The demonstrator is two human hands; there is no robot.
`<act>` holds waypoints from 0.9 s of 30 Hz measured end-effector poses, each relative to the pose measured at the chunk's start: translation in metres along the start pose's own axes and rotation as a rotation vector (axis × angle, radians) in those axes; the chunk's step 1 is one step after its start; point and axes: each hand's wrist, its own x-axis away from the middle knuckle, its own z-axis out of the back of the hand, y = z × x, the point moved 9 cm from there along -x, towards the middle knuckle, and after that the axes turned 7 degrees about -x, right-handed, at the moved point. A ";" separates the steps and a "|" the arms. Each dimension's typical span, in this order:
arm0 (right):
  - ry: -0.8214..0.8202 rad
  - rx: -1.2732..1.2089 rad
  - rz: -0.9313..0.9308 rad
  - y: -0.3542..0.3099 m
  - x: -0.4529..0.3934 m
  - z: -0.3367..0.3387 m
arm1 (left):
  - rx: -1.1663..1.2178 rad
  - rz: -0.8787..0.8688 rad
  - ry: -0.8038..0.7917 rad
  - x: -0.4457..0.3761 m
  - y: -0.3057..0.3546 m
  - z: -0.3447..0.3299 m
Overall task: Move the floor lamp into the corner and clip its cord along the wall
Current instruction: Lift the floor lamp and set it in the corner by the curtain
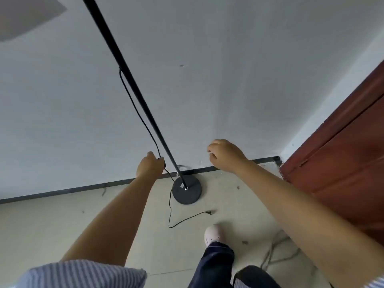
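A black floor lamp stands by the white wall, its thin pole (133, 84) rising up and to the left from a round black base (187, 191) on the floor. Its black cord (137, 110) leaves the pole partway up and hangs down to my left hand (150, 166), which is closed on it just left of the pole. From there the cord loops over the floor and ends in a loose plug (208, 213). My right hand (225, 155) hovers right of the pole near the wall, fingers curled, and whether it holds something small I cannot tell.
A dark baseboard (62, 191) runs along the foot of the wall to the corner (278, 160). A red-brown door (342, 154) fills the right side. A small clip or mark (182, 167) sits on the wall just above the base. My foot in a white shoe (214, 233) stands on the tiled floor.
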 end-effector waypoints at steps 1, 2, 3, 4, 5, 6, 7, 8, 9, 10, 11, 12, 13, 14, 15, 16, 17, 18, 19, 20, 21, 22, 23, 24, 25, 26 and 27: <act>-0.027 -0.006 -0.017 0.007 -0.008 -0.003 | 0.023 0.015 -0.010 -0.011 0.003 0.000; -0.038 -0.026 -0.024 0.015 -0.016 -0.005 | 0.039 0.031 -0.017 -0.023 0.004 -0.002; -0.072 -0.030 -0.038 0.024 -0.021 -0.010 | 0.058 0.049 -0.027 -0.034 0.004 -0.004; -0.103 -0.027 -0.045 0.031 -0.025 -0.015 | 0.079 0.067 -0.045 -0.043 0.006 -0.006; -0.119 -0.038 -0.059 0.041 -0.032 -0.018 | 0.103 0.081 -0.055 -0.053 0.008 -0.009; -0.118 -0.053 -0.067 0.050 -0.040 -0.021 | 0.122 0.088 -0.061 -0.061 0.010 -0.011; -0.127 -0.062 -0.074 0.058 -0.048 -0.024 | 0.146 0.096 -0.053 -0.067 0.010 -0.012; -0.136 -0.066 -0.080 0.064 -0.054 -0.028 | 0.189 0.118 -0.030 -0.073 0.009 -0.011; -0.160 -0.071 -0.092 0.072 -0.060 -0.034 | 0.266 0.154 -0.007 -0.077 0.005 -0.011; -0.182 -0.079 -0.104 0.078 -0.066 -0.040 | 0.345 0.197 0.002 -0.080 0.001 -0.013; -0.203 -0.103 -0.118 0.084 -0.071 -0.046 | 0.417 0.221 -0.022 -0.079 0.001 -0.018; -0.222 -0.135 -0.136 0.090 -0.075 -0.052 | 0.488 0.233 -0.065 -0.076 0.003 -0.024; -0.244 -0.165 -0.152 0.096 -0.078 -0.059 | 0.561 0.235 -0.114 -0.071 0.005 -0.031; -0.282 -0.195 -0.172 0.101 -0.080 -0.067 | 0.630 0.234 -0.156 -0.064 0.009 -0.034; -0.338 -0.232 -0.186 0.106 -0.079 -0.079 | 0.703 0.232 -0.187 -0.055 0.013 -0.035; -0.413 -0.262 -0.192 0.109 -0.077 -0.093 | 0.779 0.229 -0.208 -0.047 0.016 -0.034; -0.490 -0.285 -0.196 0.111 -0.073 -0.105 | 0.859 0.225 -0.229 -0.040 0.019 -0.033; -0.560 -0.320 -0.206 0.111 -0.068 -0.115 | 0.931 0.223 -0.246 -0.034 0.021 -0.031; -0.618 -0.381 -0.219 0.109 -0.064 -0.126 | 1.000 0.227 -0.263 -0.028 0.020 -0.029; -0.661 -0.451 -0.251 0.106 -0.060 -0.133 | 1.071 0.223 -0.290 -0.022 0.023 -0.027; -0.696 -0.532 -0.277 0.102 -0.055 -0.140 | 1.138 0.220 -0.312 -0.016 0.027 -0.025; -0.741 -0.613 -0.293 0.094 -0.053 -0.145 | 1.188 0.231 -0.312 -0.011 0.027 -0.022; -0.779 -0.690 -0.300 0.086 -0.050 -0.148 | 1.234 0.247 -0.295 -0.007 0.026 -0.019; -0.808 -0.720 -0.309 0.080 -0.049 -0.148 | 1.276 0.261 -0.277 -0.004 0.025 -0.015; -0.819 -0.743 -0.314 0.075 -0.048 -0.147 | 1.305 0.279 -0.261 -0.001 0.024 -0.010; -0.796 -0.753 -0.323 0.075 -0.050 -0.142 | 1.315 0.300 -0.237 0.002 0.021 -0.006; -0.756 -0.771 -0.345 0.076 -0.052 -0.135 | 1.295 0.326 -0.212 0.004 0.018 -0.003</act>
